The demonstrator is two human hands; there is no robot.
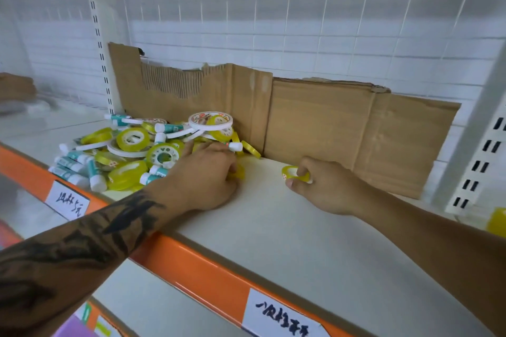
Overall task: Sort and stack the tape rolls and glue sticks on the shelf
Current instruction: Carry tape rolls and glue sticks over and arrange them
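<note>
Labels (284, 316) with handwritten black characters sit nearest to us on the orange front strip (191, 268) of the shelf (301, 227), one at the lower centre of the frame and another at the left edge. Beyond the strip we see our two bare forearms reaching over the white shelf surface, the left one tattooed and crossing in from the lower left. Our left hand (208, 175) lies in the middle of the frame at the right edge of the pile, fingers curled round a yellow tape roll (239, 171) that shows only as a sliver under the knuckles. Our right hand (325, 186), just right of centre and well apart from the pile, pinches a small yellow roll (291, 172) between thumb and fingers, the roll resting on the shelf. Further back, in the left middle of the frame, we find the heap of tape rolls (153, 150) mixed with white and teal glue sticks (82, 169), some lying near the front strip; a wide white-rimmed roll (210, 119) sits on top at the back. Behind everything a torn cardboard sheet (328, 123) leans against the white wire grid (273, 22). At the right edge of the frame we see part of another yellow object (497, 221), too cropped to identify.
</note>
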